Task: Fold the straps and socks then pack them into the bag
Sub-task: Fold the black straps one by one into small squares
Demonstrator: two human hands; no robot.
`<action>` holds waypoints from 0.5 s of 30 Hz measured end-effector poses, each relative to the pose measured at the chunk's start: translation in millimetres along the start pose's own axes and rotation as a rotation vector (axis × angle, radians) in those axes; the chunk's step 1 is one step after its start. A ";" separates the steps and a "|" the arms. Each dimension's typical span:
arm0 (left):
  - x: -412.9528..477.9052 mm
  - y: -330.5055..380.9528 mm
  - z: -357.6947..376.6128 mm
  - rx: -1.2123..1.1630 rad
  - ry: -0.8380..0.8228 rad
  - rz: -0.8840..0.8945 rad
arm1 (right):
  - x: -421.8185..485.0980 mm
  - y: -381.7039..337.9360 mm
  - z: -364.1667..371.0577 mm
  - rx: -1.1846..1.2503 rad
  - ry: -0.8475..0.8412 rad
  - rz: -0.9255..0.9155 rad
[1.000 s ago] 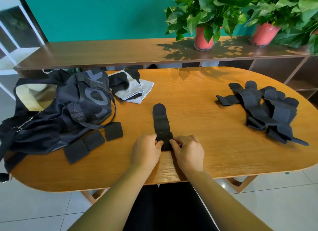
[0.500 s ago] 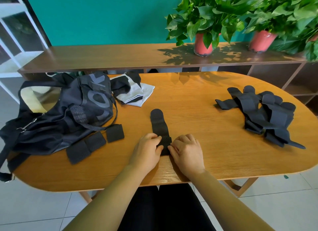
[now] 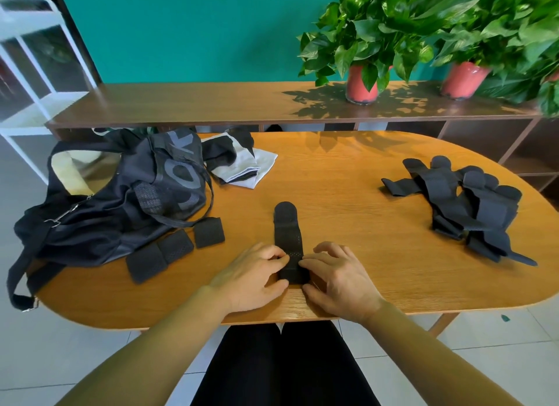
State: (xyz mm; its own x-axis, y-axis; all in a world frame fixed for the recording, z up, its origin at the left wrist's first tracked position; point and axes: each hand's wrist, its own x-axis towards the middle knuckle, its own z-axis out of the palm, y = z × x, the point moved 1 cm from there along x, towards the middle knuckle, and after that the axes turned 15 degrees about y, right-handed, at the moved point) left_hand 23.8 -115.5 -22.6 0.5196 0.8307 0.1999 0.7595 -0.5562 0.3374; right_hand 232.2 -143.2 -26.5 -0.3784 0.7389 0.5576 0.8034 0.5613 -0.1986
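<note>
Left hand (image 3: pixel 257 277), right hand (image 3: pixel 338 277) advanced, pinching strap (image 3: pixel 286 227)

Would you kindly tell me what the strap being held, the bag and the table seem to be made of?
The strap: matte black fabric with fine perforations, probably elastic or neoprene. The bag: thin dark synthetic cloth, likely nylon, with faint sheen and soft creases. The table: wood or wood veneer, visible grain, smooth satin finish.

A home room: wooden table (image 3: pixel 348 194), low shelf (image 3: pixel 211 103), potted plants (image 3: pixel 363 36).
</note>
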 end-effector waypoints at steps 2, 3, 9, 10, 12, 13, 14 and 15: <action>0.4 0.9 -0.2 -0.113 0.066 -0.060 | 5.1 -0.2 0.7 0.011 -0.006 0.025; 0.5 2.1 -0.6 -0.166 0.097 -0.090 | 7.6 0.3 2.0 0.030 0.005 0.063; 3.1 0.5 5.7 -0.340 0.227 -0.295 | 21.1 2.5 10.5 0.272 0.091 0.508; 5.3 2.1 6.5 -0.348 0.270 -0.342 | 23.0 2.6 12.7 0.265 0.109 0.528; 9.3 4.9 10.4 -0.318 0.350 -0.394 | 26.2 0.8 16.9 0.243 0.168 0.548; 10.8 5.9 13.3 -0.291 0.391 -0.395 | 27.6 -0.7 18.6 0.233 0.194 0.566; 11.6 5.9 16.3 -0.263 0.422 -0.392 | 29.0 -2.5 19.7 0.224 0.215 0.588; 12.7 5.9 18.5 -0.236 0.450 -0.386 | 30.2 -4.4 20.3 0.216 0.230 0.609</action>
State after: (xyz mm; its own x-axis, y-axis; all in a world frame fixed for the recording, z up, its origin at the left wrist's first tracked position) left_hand 42.1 -108.6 -35.0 -0.0289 0.9273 0.3732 0.7257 -0.2373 0.6458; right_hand 207.9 -115.8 -25.2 0.2381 0.8620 0.4476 0.7234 0.1501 -0.6739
